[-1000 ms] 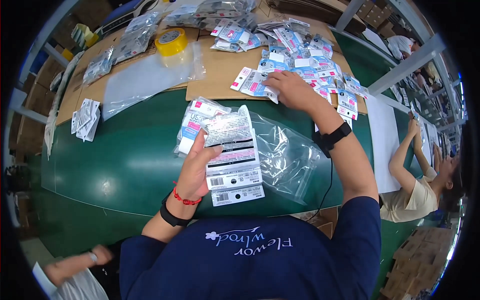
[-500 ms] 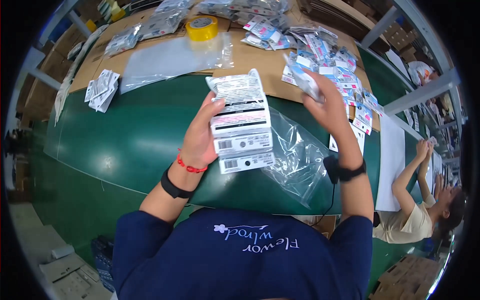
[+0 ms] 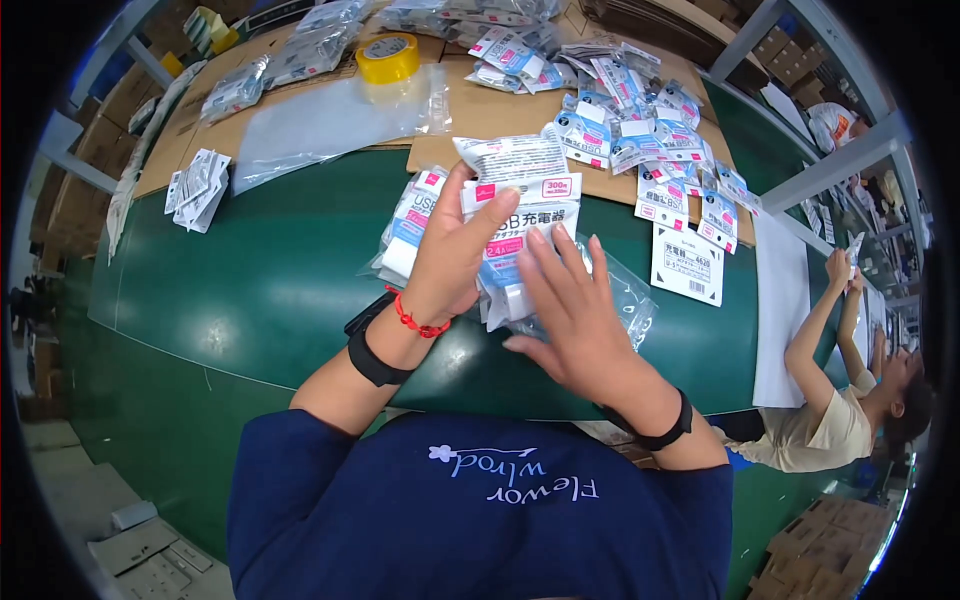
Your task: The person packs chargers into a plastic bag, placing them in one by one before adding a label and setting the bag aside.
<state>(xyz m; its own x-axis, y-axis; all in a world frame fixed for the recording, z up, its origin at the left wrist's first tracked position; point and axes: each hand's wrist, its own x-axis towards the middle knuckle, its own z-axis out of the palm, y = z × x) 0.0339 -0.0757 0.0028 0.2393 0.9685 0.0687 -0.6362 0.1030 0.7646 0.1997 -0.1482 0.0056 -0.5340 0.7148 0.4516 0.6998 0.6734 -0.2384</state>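
Observation:
A stack of blue-and-white retail packets [image 3: 520, 245] is in my left hand [image 3: 460, 245], the thumb pressing on the front one. Printed cards with pink patches face me, and a back panel in small print shows at the top of the stack. Against the right side of the front packet lies my right hand [image 3: 572, 315], its fingers spread and not wrapped round anything. Another packet [image 3: 410, 225] shows to the left, partly behind my left hand. Under the stack, a clear plastic bag [image 3: 628, 305] lies on the green table [image 3: 220, 290], partly hidden.
Loose packets [image 3: 660, 140] are heaped on cardboard [image 3: 440, 155] at the far right, beside a white printed label card [image 3: 688, 265]. Yellow tape [image 3: 388, 58], a clear sheet [image 3: 330, 125] and bagged packets [image 3: 315, 45] lie far back. Small white cards [image 3: 198, 190] sit left. A co-worker [image 3: 830, 400] works at right.
My right hand has come from the heap to the stack and let go of its packet. The stack has turned from printed backs to coloured fronts.

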